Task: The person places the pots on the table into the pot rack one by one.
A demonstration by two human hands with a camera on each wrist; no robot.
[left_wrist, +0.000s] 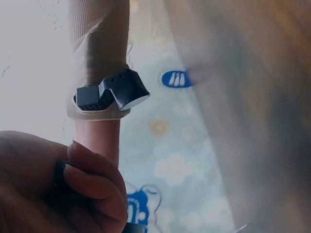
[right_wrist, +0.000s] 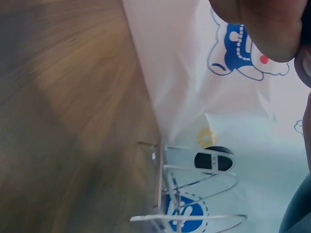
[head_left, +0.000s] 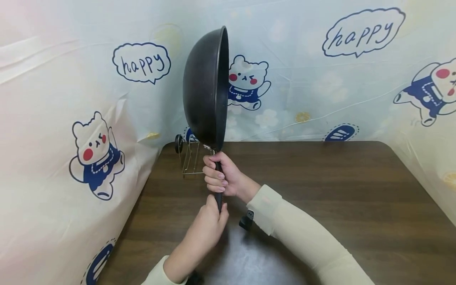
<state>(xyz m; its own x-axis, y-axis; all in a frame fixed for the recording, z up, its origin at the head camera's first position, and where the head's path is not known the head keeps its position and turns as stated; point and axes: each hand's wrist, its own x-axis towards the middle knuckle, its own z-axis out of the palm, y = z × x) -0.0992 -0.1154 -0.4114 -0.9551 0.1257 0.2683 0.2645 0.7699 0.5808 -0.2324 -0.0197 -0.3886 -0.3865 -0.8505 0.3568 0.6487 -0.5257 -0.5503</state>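
A dark, deep wok (head_left: 203, 87) is held up above the table with its bowl at the top and its handle (head_left: 218, 198) pointing down. Its open side faces right in the head view. My right hand (head_left: 228, 174) grips the upper handle, just under the bowl. Below it, my left hand (head_left: 210, 221) holds the handle's lower end. In the left wrist view, curled fingers (left_wrist: 97, 187) wrap round the black handle. The right wrist view catches part of the right hand (right_wrist: 272, 29) at the top right and the wok's dark side (right_wrist: 297, 208) at the lower right.
A wire rack (head_left: 192, 159) with a black oval piece (head_left: 179, 143) stands at the back left of the brown wooden table (head_left: 303, 178), behind the wok. Printed cloth (head_left: 295, 79) hangs along the back and sides. A black wrist camera (head_left: 246, 220) sits at the right cuff.
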